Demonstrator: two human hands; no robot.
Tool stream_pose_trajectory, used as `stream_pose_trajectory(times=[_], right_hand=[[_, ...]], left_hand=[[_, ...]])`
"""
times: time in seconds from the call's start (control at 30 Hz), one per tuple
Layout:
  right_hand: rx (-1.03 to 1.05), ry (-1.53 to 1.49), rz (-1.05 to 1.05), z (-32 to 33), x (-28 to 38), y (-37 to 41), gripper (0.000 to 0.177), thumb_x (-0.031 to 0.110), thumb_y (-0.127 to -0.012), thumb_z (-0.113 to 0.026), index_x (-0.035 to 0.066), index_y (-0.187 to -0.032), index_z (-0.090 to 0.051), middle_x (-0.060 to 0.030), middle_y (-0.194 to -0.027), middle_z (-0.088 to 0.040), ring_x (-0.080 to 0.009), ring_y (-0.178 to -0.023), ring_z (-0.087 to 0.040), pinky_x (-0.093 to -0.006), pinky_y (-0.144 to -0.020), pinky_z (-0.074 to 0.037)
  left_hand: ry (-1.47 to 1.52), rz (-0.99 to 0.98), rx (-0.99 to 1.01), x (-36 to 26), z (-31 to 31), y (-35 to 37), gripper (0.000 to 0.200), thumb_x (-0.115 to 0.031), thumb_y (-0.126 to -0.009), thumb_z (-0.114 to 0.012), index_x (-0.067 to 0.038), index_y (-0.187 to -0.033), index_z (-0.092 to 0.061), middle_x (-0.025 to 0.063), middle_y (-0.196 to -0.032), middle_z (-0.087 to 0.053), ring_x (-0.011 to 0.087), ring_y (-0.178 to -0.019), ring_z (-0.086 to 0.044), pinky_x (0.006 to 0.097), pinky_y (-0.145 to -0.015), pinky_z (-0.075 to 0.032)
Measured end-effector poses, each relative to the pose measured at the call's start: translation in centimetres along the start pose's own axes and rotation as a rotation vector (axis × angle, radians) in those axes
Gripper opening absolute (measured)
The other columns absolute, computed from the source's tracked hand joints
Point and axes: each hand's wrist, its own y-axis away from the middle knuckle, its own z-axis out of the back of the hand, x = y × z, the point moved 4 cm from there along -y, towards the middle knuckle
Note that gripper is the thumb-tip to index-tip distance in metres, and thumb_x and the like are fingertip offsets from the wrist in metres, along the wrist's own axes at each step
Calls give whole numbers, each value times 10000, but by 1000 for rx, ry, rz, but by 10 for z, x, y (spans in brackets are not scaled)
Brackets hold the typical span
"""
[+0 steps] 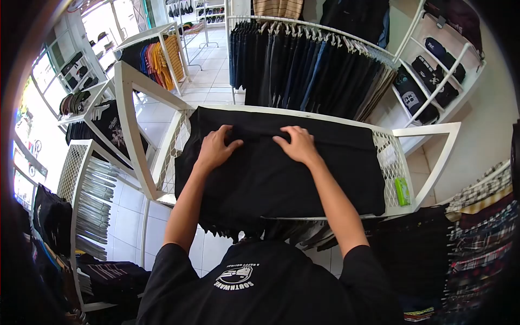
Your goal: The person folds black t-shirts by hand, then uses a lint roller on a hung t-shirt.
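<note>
A black cloth, perhaps a garment, (260, 179) lies spread across the top of a white metal mesh rack (388, 162). My left hand (218, 146) rests on the upper left part of the cloth, thumb apart from the curved fingers. To its right, my right hand (297, 144) touches the cloth near its far edge, its fingers bent and the thumb apart. A low ridge of fabric runs between the two hands. Neither hand is closed around the cloth.
A green packet (402, 192) sits at the rack's right end. Beyond the rack hang dark trousers (287, 65) on a curved rail. White frame bars (132, 130) rise at the left. Caps (433, 76) fill a shelf at the right, and plaid shirts (482, 238) hang below it.
</note>
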Motion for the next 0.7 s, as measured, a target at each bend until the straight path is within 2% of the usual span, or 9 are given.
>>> stream_pose_trajectory(times=[0.07, 0.17, 0.23, 0.33, 0.37, 0.47, 0.57, 0.63, 0.7], right_hand=[[24, -262, 79, -21, 34, -14, 583, 487, -838, -760, 106, -1266, -655, -160, -1280, -662, -354, -1197, -606, -486, -1025, -456], [31, -436, 187, -32, 67, -25, 485, 334, -844, -792, 83, -1239, -665, -165, -1222, -697, -316, -1078, -677, -397, -949, -508], [323, -530, 144, -39, 74, -33, 385, 281, -866, -772, 60, -1173, -699, -164, -1167, -721, -263, -998, -704, -372, -863, -539], [175, -516, 119, -55, 52, -35, 347, 288, -897, -766, 7, -1091, -706, -152, -970, -746, -231, -856, -706, -352, -769, -537], [37, -486, 142, -69, 34, -36, 345, 292, -907, -760, -9, -1064, -699, -149, -923, -739, -226, -811, -701, -355, -750, -535], [132, -651, 41, -67, 27, -33, 356, 304, -919, -752, -34, -1001, -676, -139, -863, -710, -222, -766, -682, -352, -734, -530], [-38, -560, -75, -50, 43, -26, 346, 297, -930, -738, -32, -1000, -658, -118, -796, -670, -212, -727, -655, -335, -701, -515], [-67, -489, -87, -48, 57, -17, 301, 263, -936, -716, 5, -1081, -659, -114, -944, -684, -228, -857, -670, -358, -772, -507], [-311, -128, 90, -41, 69, -12, 298, 234, -930, -702, 51, -1158, -648, -106, -1135, -651, -257, -1027, -648, -409, -872, -490]], left_hand=[[225, -65, 73, -12, 12, 8, 604, -115, -761, -849, -70, -1310, -603, 121, -938, -672, 293, -877, -679, 372, -813, -531], [369, -187, 171, -10, 18, 12, 635, -81, -756, -842, -69, -1336, -583, 118, -929, -663, 293, -871, -668, 374, -815, -525], [347, -152, 218, 3, 25, 19, 633, -159, -763, -850, -71, -1333, -589, 119, -990, -684, 270, -901, -678, 364, -837, -525], [-30, -56, 105, 39, 37, 33, 605, -335, -766, -852, -54, -1260, -644, 148, -1072, -711, 206, -964, -684, 349, -879, -521], [-34, -49, 102, 51, 38, 32, 605, -335, -766, -852, -54, -1260, -644, 148, -1072, -711, 206, -964, -684, 349, -879, -521], [299, 205, 154, 70, 45, 24, 497, -275, -814, -830, 3, -1184, -647, 148, -892, -709, 208, -889, -688, 341, -839, -528], [239, 280, 14, 54, 58, 10, 459, -212, -844, -793, -19, -1231, -638, 140, -992, -701, 253, -966, -681, 366, -880, -524], [48, 199, -82, 45, 52, 16, 432, -179, -861, -766, -32, -1246, -635, 144, -1072, -683, 283, -1038, -657, 388, -921, -510], [-139, 105, -186, 37, 47, 18, 410, -145, -878, -738, -46, -1262, -632, 148, -1153, -665, 314, -1111, -634, 411, -962, -496]])
